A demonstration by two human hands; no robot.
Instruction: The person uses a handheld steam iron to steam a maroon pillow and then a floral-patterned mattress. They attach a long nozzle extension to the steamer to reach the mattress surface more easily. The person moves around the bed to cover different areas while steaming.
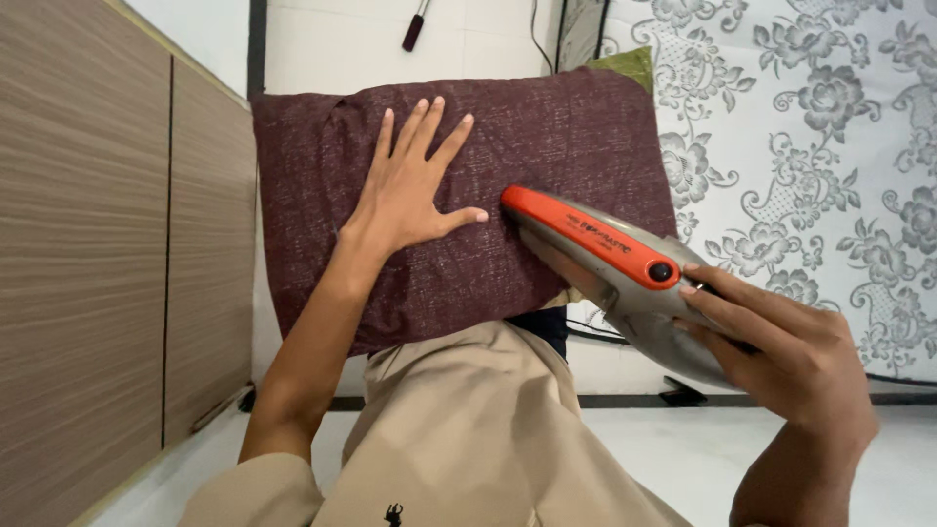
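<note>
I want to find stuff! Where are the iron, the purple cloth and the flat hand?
Iron (595,244): head view, on its orange top.
Cloth (576,137): head view, on its bare middle.
Left hand (405,200): head view, on its back.

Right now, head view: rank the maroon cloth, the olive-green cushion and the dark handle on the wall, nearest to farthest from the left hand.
1. maroon cloth: directly under the left hand, touching.
2. olive-green cushion: behind the cloth's upper right corner.
3. dark handle: on the white wall, top of frame.
Two and three are too close to call.

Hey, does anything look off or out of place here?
Nothing looks spilled or damaged. The left hand lies flat on the maroon cloth, close to the tip of the iron held by the right hand.
</note>
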